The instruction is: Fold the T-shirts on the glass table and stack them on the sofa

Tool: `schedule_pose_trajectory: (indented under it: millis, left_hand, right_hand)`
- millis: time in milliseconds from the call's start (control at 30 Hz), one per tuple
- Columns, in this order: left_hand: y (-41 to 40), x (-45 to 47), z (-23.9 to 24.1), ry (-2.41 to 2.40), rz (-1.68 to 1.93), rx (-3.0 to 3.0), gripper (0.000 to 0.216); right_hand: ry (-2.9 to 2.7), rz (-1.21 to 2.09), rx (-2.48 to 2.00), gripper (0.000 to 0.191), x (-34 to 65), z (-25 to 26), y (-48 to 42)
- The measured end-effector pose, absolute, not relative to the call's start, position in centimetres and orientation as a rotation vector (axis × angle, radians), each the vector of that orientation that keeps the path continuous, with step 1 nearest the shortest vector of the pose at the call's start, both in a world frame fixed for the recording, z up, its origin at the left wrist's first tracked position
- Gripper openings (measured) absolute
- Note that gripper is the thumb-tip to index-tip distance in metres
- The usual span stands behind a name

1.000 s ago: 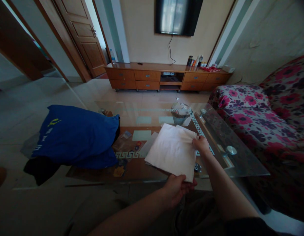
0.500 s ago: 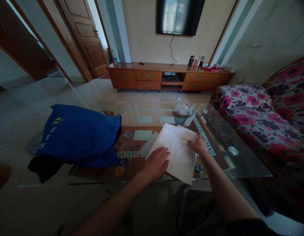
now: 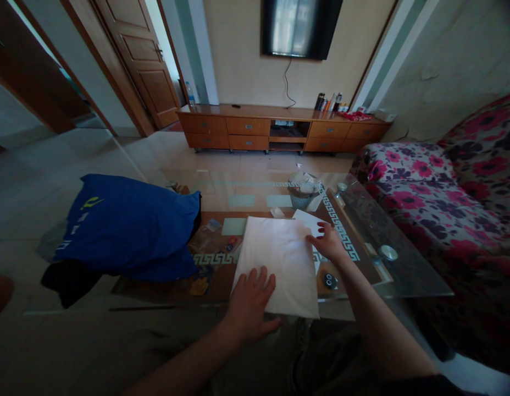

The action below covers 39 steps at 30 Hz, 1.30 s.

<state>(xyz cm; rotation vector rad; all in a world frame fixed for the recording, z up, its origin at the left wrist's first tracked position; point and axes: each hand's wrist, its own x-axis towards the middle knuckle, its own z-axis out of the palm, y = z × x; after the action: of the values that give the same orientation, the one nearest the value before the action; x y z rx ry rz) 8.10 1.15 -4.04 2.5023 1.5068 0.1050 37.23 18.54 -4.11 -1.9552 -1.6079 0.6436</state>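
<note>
A folded white cloth (image 3: 282, 256) lies flat on the glass coffee table (image 3: 415, 269), its near edge reaching the table's front edge. My left hand (image 3: 251, 305) rests over its near left corner, fingers spread. At the cloth's right edge is my right hand (image 3: 328, 242), with the thumb touching or just above the cloth and the fingers apart. White paper (image 3: 306, 219) shows beneath or under the glass by the right hand. Left of the cloth lies a bulky blue bag (image 3: 129, 228) with light lettering.
A black item (image 3: 71, 280) pokes out beside the bag. Beyond the table are a wastebasket (image 3: 303, 193) with crumpled waste and a wooden TV cabinet (image 3: 247, 127) with bottles on it. To the right stands a flower-patterned sofa (image 3: 428, 187).
The white cloth has turned to lie straighter and shifted left and nearer. My left hand has moved toward me and spread its fingers; my right hand has loosened at the right edge.
</note>
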Motion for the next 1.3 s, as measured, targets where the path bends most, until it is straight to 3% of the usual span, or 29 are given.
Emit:
schedule_pose_trajectory:
  millis: [100, 333, 433, 633, 733, 800, 867, 933, 1000, 1100, 1300]
  left_hand:
    - [0.3, 9.1, -4.3, 1.473, 0.036, 2.581, 0.092]
    - [1.3, 10.5, -3.4, 1.275, 0.121, 2.7, 0.054]
    - [1.9, 10.1, -2.5, 1.357, 0.224, 2.554, 0.04]
    - [4.1, 9.2, -1.0, 1.56, 0.353, 2.177, 0.032]
    - [5.2, 9.0, -0.4, 1.599, 0.34, 2.136, 0.032]
    - [5.9, 9.0, -0.2, 1.624, 0.312, 2.113, 0.031]
    - [6.5, 9.0, 0.0, 1.649, 0.3, 2.088, 0.03]
    - [6.9, 8.9, 0.3, 1.66, 0.303, 2.081, 0.031]
    - [7.0, 8.6, 0.5, 1.622, 0.291, 2.106, 0.033]
    - [6.6, 7.5, 0.9, 1.382, 0.258, 2.231, 0.028]
    - [4.0, 5.0, 0.7, 1.165, 0.161, 2.402, 0.082]
  right_hand:
    - [-1.657, 0.581, -2.142, 0.067, 35.9, -3.8, 17.7]
    - [-1.487, 1.194, -2.068, 0.071, 33.5, -3.1, 15.6]
    - [-1.447, 1.31, -1.942, 0.068, 33.5, -3.1, 15.5]
    - [-1.769, 0.681, -1.807, 0.056, 33.1, -0.9, 14.8]
    - [-1.981, 0.833, -1.447, 0.046, 31.4, 1.5, 12.6]
    - [-2.139, 1.027, -1.245, 0.053, 29.9, 2.6, 10.7]
    - [-2.294, 0.954, -1.222, 0.071, 28.8, 3.0, 9.0]
    - [-2.405, 0.725, -1.339, 0.075, 28.3, 2.8, 8.1]
    - [-2.45, 0.633, -1.436, 0.063, 28.7, 2.4, 8.2]
    - [-2.402, 0.896, -1.446, 0.046, 30.8, 2.3, 9.5]
    - [-2.257, 1.229, -1.451, 0.022, 36.7, 3.7, 10.3]
